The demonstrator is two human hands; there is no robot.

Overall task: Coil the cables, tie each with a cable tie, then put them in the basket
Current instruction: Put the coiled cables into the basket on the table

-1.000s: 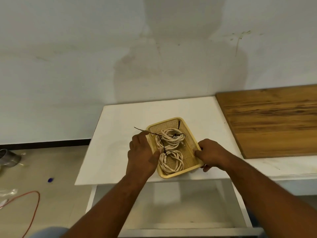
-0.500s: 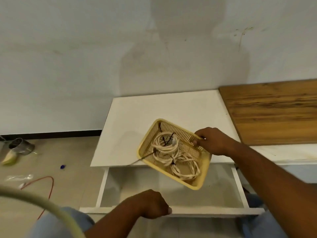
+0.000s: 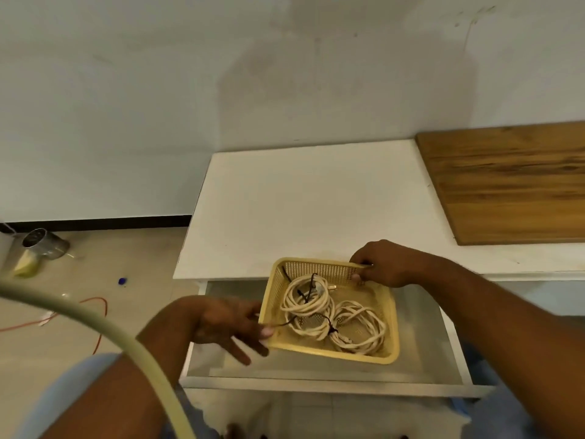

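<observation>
A yellow plastic basket [image 3: 335,351] hangs tilted over the open white drawer [image 3: 316,380]. Inside lie coiled cream cables [image 3: 319,307], each bound with a black cable tie [image 3: 332,328]; one tie's tail pokes out past the left rim. My right hand [image 3: 384,264] grips the basket's far right rim. My left hand [image 3: 234,324] touches the basket's left rim with its fingers spread and mostly straight.
The white table top [image 3: 300,198] lies behind the drawer. A wooden board [image 3: 512,182] covers the surface on the right. On the floor to the left are a metal can [image 3: 44,243], a red wire [image 3: 95,315] and a blue cap [image 3: 122,281]. A pale hose [image 3: 104,327] crosses the near left.
The basket has come off the table top and now hangs lower over the pulled-out drawer. My left hand left the drawer front and rose to the basket's left rim.
</observation>
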